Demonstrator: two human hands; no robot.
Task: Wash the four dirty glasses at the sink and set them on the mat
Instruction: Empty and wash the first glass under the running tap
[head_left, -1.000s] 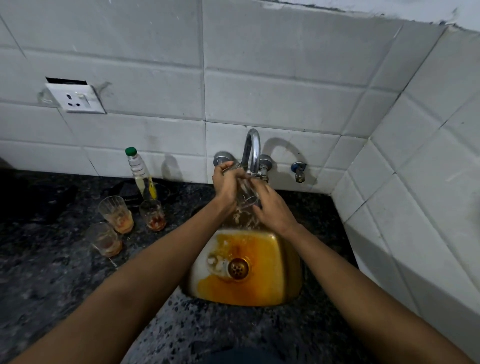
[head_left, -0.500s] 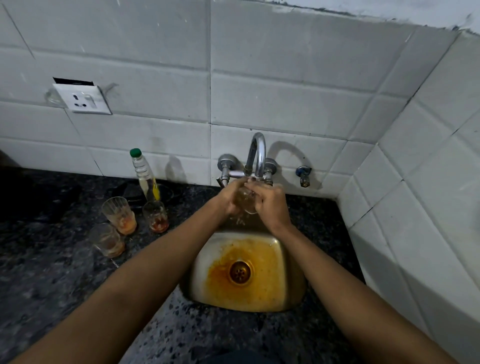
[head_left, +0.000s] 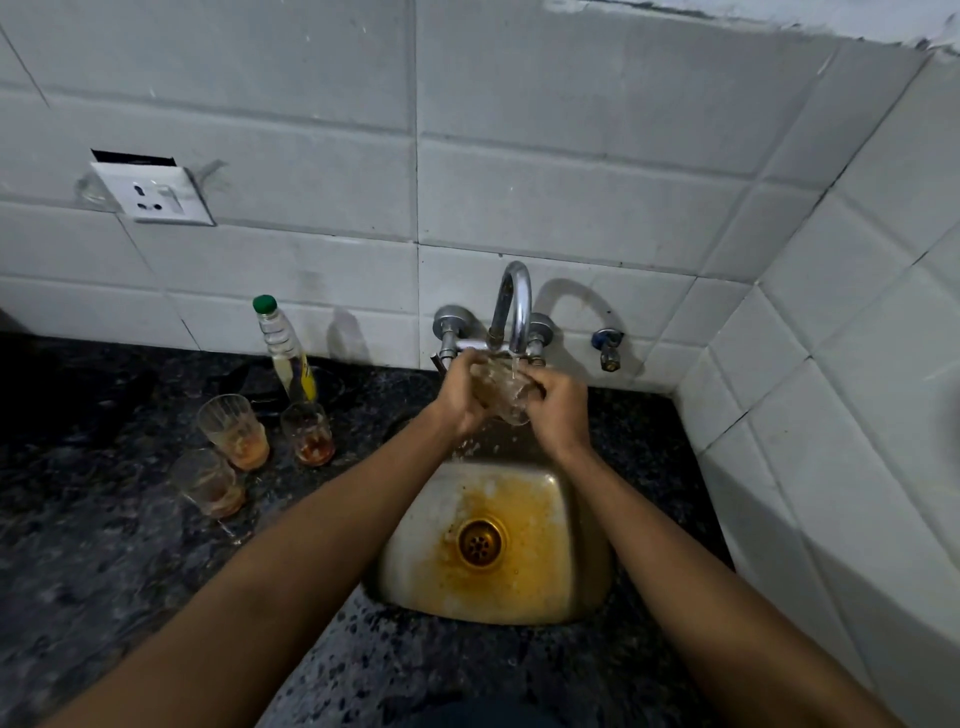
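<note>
Both hands hold one clear glass (head_left: 503, 388) under the running tap (head_left: 514, 306), above the back of the steel sink (head_left: 410, 556). My left hand (head_left: 460, 397) grips its left side and my right hand (head_left: 561, 410) wraps its right side. Water streams onto the glass and splashes below it. Three dirty glasses with orange residue stand on the dark counter left of the sink: one at the back left (head_left: 234, 431), one at the back right (head_left: 307, 434), one nearer me (head_left: 208, 483). No mat is in view.
A clear bottle with a green cap (head_left: 283, 348) stands by the wall behind the glasses. A wall socket (head_left: 153, 195) sits high on the left. The sink basin is stained orange around the drain (head_left: 480, 540). A tiled wall closes the right side.
The view has shifted slightly and the glass has been turned between my hands under the water. The orange water in the basin has drained down. The three glasses on the counter stay put.
</note>
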